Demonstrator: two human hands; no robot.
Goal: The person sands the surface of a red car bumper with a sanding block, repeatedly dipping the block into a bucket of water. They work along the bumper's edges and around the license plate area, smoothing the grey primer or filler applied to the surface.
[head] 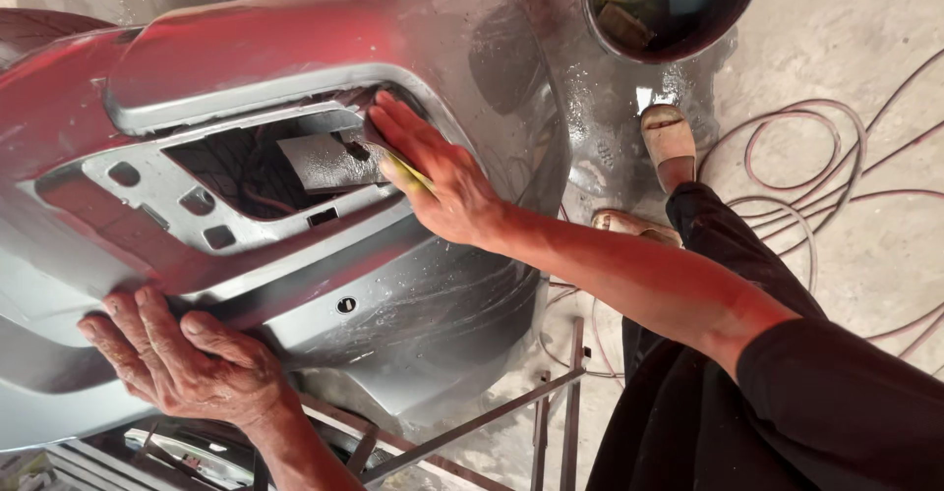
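Two hands on grey bumper (295, 78): right hand (438, 176) presses yellow pad (411, 172).

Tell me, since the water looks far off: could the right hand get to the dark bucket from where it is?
Probably yes: the right hand presses a yellow pad on the bumper; only wet bumper surface lies between it and the bucket.
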